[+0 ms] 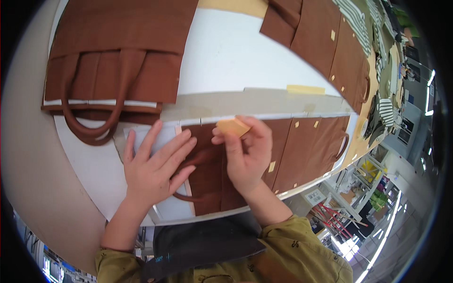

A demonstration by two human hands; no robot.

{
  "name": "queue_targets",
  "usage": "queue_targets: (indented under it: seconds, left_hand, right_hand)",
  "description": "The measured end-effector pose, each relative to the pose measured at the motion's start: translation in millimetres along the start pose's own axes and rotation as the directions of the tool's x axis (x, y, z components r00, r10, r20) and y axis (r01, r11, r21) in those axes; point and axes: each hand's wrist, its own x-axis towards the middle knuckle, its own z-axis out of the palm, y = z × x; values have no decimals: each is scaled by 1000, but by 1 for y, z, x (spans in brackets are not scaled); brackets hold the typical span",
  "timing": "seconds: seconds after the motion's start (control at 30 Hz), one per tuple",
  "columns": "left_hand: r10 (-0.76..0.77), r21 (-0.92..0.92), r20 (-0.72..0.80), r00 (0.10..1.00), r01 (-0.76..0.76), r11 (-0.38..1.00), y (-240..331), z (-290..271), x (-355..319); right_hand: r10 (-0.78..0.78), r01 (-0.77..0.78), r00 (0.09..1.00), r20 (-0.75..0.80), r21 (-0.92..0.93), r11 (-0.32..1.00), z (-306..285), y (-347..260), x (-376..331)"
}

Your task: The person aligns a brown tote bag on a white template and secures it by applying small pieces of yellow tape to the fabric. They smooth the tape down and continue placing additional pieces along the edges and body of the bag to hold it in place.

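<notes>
My left hand [155, 166] lies flat with its fingers spread. It presses on a pale, see-through sheet [172, 211] and the edge of a brown leather-like panel [206, 186]. Above that panel, my right hand [247, 153] pinches a small, flat, orange-yellow piece [233, 126] between thumb and fingers; whether it is paper or tape I cannot tell. A curved brown handle [181, 195] shows partly beside my left hand. Small yellow tabs [272, 166] dot the brown panels [297, 158] to the right.
A large brown bag piece with looped handles [120, 94] lies at the far left. More tabbed brown panels [321, 47] are at the far right. A grey strip [203, 103] crosses the white board [226, 52]. Striped fabric [354, 21] and shelving [339, 203] stand beyond.
</notes>
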Motion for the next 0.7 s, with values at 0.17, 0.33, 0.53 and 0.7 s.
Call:
queue_targets:
  seconds: [0.17, 0.33, 0.53, 0.7]
  left_hand:
    - [-4, 33, -1, 1000, 4, 999, 0, 0, -2]
    - [18, 67, -39, 999, -16, 998, -1, 3, -4]
    - [85, 58, -110, 990, -79, 995, -2, 4, -9]
    - [57, 16, -163, 985, -55, 998, 13, 5, -57]
  right_hand:
    - [-15, 13, 999, 39, 53, 999, -27, -23, -32]
    - [-21, 43, 985, 170, -127, 991, -58, -21, -76]
    - [13, -3, 985, 172, -60, 998, -71, -4, -83]
    - [21, -16, 984, 175, -25, 1000, -70, -3, -85]
